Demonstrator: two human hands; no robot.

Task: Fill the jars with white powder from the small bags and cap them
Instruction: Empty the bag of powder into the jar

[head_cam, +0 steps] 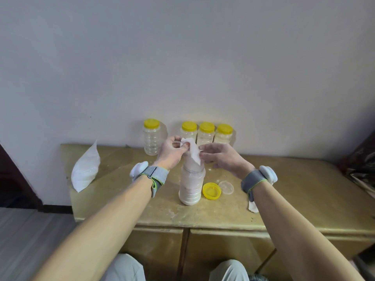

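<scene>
The open jar [191, 184] stands upright near the front middle of the surface [288, 191], already filled with white powder almost to its neck. A small bag [193, 154] is upended over its mouth, lower end down in the neck, probably so the last powder drops straight in without spilling. The left hand [172, 152] pinches the bag's bunched top with curled fingers [177, 143], holding it upright. The right hand [220, 158] nips the bag's side between thumb and forefinger, its other fingers loosely bent, likely to steady or shake it.

Just right of the jar lie its yellow cap [211, 191], turned inside up, and a clear disc [226, 187], both within easy reach for closing. Four capped jars [206, 132] line the wall behind; the leftmost looks empty, while the hands cover the lower parts of the others. A large bag [86, 169] of powder lies at the left. The right forearm partly hides a white scrap [253, 207], so I cannot identify it. How much powder remains in the small bag is unclear.
</scene>
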